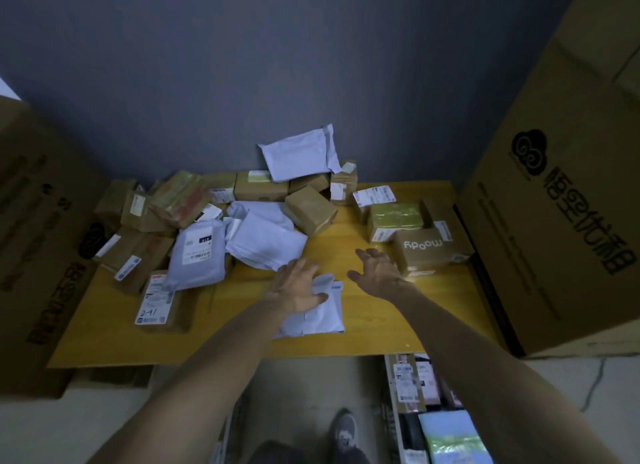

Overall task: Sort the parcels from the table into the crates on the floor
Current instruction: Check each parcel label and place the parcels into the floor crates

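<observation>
Crate (391, 394) holds parcels (410, 384); left hand (298, 287) lies flat on white mailer (317, 316), right hand (377, 273) hovers, grip released.

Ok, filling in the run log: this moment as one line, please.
left hand: rests on white mailer | right hand: open, empty, near moody box | table: many parcels unsorted | crate: on floor, part filled

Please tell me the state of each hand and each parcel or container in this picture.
Small white plastic mailer: flat on the yellow wooden table.
Left hand: fingers straight, rests on the mailer.
Right hand: fingers spread, holds nothing.
Brown cardboard box printed "moody": closed, on the table.
White crate on floor: holds parcels.
</observation>
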